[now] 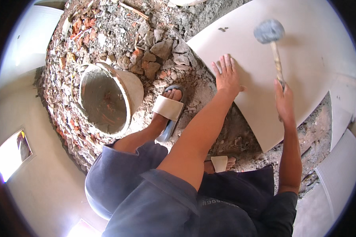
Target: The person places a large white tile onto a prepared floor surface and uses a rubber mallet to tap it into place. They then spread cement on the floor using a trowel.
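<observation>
My right hand (284, 100) grips the wooden handle of a rubber mallet (269, 31). The mallet's grey head is raised over a large pale tile (296, 67), and its shadow falls on the tile to the right. Spread flat near the tile's left edge is my left hand (227, 77), fingers apart, with nothing held. The tile lies on rough, dusty ground. A small dark mark shows near its upper left corner.
A mortar-stained bucket (136, 89) lies tilted beside my sandalled foot (170, 106). Broken brick and stone rubble (150, 59) covers the ground at the left and far side. Other pale tiles (340, 166) lie at the right. A plain wall (23, 106) bounds the left.
</observation>
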### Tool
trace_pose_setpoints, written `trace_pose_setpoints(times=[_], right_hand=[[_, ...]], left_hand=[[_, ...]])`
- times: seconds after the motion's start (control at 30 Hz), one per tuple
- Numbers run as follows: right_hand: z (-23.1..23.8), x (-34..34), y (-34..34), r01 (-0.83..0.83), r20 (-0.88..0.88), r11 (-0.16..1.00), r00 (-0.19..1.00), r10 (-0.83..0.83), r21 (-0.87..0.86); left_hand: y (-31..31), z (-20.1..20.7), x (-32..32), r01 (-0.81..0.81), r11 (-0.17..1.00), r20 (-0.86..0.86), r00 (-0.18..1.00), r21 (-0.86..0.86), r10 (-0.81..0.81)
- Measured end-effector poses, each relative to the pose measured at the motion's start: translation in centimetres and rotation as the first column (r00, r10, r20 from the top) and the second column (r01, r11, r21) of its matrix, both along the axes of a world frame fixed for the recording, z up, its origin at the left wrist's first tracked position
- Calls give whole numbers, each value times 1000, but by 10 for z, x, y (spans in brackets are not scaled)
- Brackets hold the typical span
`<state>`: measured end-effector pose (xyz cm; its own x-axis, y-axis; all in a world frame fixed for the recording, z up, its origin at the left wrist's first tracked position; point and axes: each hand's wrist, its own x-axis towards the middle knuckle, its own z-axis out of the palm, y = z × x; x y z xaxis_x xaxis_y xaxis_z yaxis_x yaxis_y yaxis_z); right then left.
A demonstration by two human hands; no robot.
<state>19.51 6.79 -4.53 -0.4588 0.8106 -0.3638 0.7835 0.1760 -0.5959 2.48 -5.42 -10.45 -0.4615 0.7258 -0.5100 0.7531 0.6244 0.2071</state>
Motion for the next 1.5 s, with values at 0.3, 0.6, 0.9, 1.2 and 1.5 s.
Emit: trace_pose_setpoints(times=[0.3,0.6,0.9,1.2,1.5], right_hand=[[43,108,-31,-132,495,985,867,62,108],[80,59,-42,-40,670,997,738,76,-69],[74,17,-45,196,710,975,702,-65,-104],[67,-4,-39,266,668,955,735,-114,-130],[58,-8,-37,346,596,923,782,-184,-168]], left_hand=[[43,106,-214,601,741,-147,738,-298,-658],[-35,31,-300,657,736,-227,700,-166,-677],[-42,-2,-303,700,711,-181,710,69,-681],[-40,-14,-306,640,758,-149,768,127,-623],[-41,-10,-305,602,792,-160,796,99,-584]])
